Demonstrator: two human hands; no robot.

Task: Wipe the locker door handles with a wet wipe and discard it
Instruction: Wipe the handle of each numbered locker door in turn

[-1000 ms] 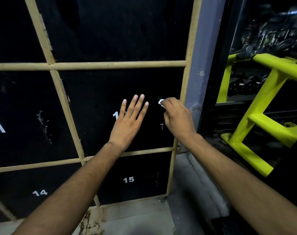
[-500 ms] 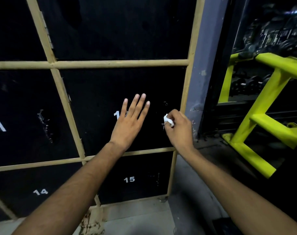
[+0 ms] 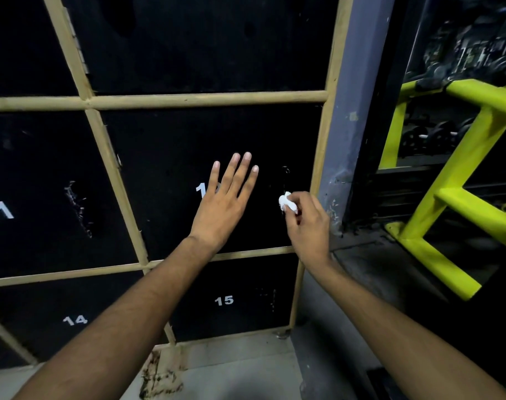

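**Wipe at the handle, L hand bracing the door**

L hand (image 3: 222, 209) lies flat on the middle locker door (image 3: 165, 168). Its fingers (image 3: 240, 174) are straight, only slightly spread, and cover part of the door's white number (image 3: 201, 189). It's prob. there to steady the door so it doesn't swing or rattle during rubbing.

R hand (image 3: 306, 226) is at the door's right edge, by the handle (image 3: 285, 176). The handle is thin and dark on dark, so hard to make out. The wet wipe (image 3: 286, 202) is a white balled wad, pinched betw. thumb and curled fingertips. It sticks out past the fingertips toward the door, at the handle's lower end. Can't tell if it's actually touching. Balling it prob. gives a firm pad to press on a narrow part.

Door 15 (image 3: 237, 287), directly below, looks like the likely next one.
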